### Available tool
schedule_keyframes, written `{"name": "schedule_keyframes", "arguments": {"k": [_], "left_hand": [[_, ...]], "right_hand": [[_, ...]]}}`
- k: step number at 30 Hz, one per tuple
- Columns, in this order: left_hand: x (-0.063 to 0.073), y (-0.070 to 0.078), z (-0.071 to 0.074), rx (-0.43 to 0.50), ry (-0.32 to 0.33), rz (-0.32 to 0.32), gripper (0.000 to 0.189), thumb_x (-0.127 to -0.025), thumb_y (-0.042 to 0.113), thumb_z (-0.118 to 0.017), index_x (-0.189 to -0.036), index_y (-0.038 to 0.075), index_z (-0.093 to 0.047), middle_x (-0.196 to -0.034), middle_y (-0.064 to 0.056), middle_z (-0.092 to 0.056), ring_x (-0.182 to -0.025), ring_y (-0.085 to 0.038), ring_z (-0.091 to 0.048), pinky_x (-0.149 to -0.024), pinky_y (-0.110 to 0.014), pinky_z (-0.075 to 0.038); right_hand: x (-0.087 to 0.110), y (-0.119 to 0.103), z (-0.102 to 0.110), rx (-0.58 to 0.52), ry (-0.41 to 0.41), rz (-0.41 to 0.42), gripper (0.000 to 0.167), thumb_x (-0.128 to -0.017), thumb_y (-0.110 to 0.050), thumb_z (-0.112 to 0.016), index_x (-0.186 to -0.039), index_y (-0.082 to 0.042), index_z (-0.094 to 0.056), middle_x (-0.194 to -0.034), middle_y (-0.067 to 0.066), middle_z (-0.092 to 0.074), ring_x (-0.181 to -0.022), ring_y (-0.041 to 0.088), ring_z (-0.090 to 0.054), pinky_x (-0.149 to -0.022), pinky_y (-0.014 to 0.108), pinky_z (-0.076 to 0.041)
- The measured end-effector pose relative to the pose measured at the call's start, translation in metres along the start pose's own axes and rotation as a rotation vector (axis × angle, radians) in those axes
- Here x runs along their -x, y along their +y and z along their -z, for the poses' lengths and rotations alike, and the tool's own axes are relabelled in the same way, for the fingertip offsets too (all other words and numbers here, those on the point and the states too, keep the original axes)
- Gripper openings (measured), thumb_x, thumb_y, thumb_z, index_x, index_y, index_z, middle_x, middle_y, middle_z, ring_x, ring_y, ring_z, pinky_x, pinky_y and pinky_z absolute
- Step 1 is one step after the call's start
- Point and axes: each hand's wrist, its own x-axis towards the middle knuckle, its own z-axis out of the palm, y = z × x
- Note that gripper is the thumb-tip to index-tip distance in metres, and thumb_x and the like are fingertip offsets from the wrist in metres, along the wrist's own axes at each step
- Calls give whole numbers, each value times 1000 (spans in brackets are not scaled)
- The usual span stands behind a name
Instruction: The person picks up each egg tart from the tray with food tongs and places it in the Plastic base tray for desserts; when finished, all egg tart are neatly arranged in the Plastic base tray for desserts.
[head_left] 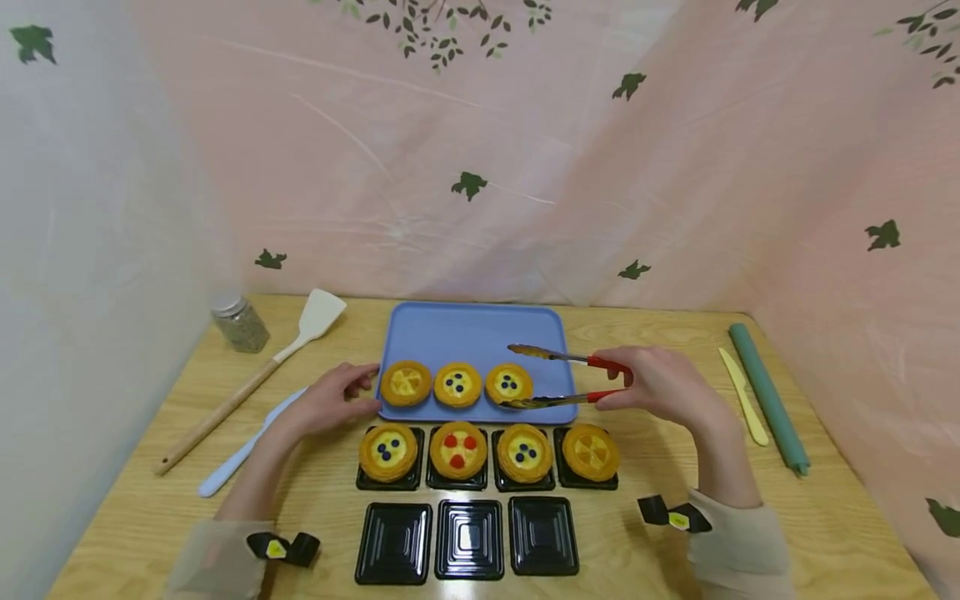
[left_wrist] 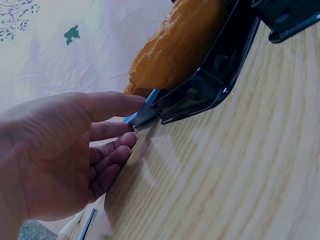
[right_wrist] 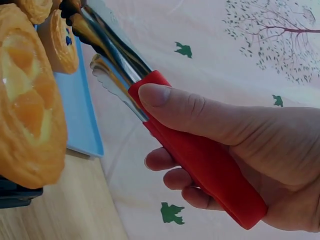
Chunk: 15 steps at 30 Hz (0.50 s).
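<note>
My right hand grips red-handled metal tongs, thumb on one handle and fingers on the other. Their arms are spread over the blue tray, with the tips on either side of the rightmost blueberry tart; contact cannot be told. Beside it on the tray sit another blueberry tart and a tart with orange fruit pieces. At the tray's lower left corner, my left hand touches the rim with thumb and index finger, set apart; its other fingers bend loosely.
In front, several black square trays hold tarts, one with red berries; a nearer row has bare black trays. Left lie a spatula, a pale blue utensil and a jar. Right are a yellow knife and green roll.
</note>
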Motion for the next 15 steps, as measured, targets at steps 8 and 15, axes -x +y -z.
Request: {"name": "schedule_keyframes", "arguments": {"k": [8,15], "left_hand": [[-3,-3,0,-20,-3,-12,68,-94,27,-73,-149,-6,-48,-111,-14,-62,-97,-20,-52,-86,-34,-45],[0,-2,2,-13,-1,3,68,-94,28,-73,-149,-5,-49,-111,-13,-62,-97,-20,-53,-86,-34,-45]], "right_hand": [[-2,0,-8,-11,-27,-1,60,-77,-37,-91,-128,-12,-71,-99,4,-75,-80,13,-59,-69,29,-47],[-6,-3,-10,-14,-31,14,58,-77,-36,-91,-125,-11,-72,-96,4,-75,-79,13,-58,-69,28,-46]]}}
